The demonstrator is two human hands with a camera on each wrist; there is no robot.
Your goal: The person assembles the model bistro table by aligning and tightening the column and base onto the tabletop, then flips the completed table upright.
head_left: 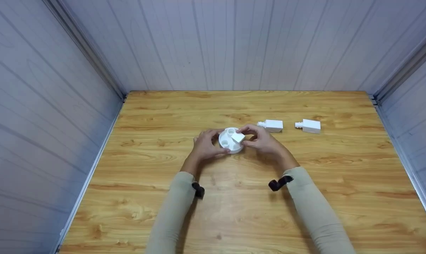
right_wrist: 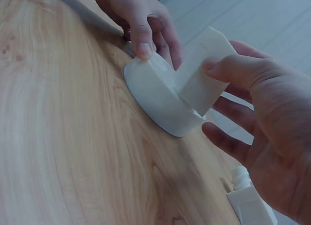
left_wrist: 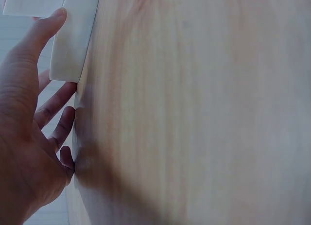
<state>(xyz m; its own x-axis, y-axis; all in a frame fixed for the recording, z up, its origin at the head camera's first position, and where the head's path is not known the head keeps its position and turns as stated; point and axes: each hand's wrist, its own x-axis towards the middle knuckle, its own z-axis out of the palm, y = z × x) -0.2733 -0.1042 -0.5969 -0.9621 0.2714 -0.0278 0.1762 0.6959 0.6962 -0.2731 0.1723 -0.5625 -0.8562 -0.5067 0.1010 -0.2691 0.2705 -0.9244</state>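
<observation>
A round white holder (head_left: 227, 137) with circular holes in its top lies flat on the table. My left hand (head_left: 206, 144) grips its left side, the thumb at the near edge and fingers at the far edge. With thumb and fingers, my right hand (head_left: 264, 140) pinches a white square bottle (head_left: 238, 137) over the holder's right part. In the right wrist view this bottle (right_wrist: 206, 72) stands bottom up against the top of the holder (right_wrist: 155, 96). Its neck is hidden, so I cannot tell whether it sits in a hole.
Two more white square bottles lie on their sides to the right, one (head_left: 274, 125) just behind my right hand and another (head_left: 311, 126) farther right. The wooden table (head_left: 156, 148) is bounded by pale panel walls (head_left: 216, 46) at the back and sides.
</observation>
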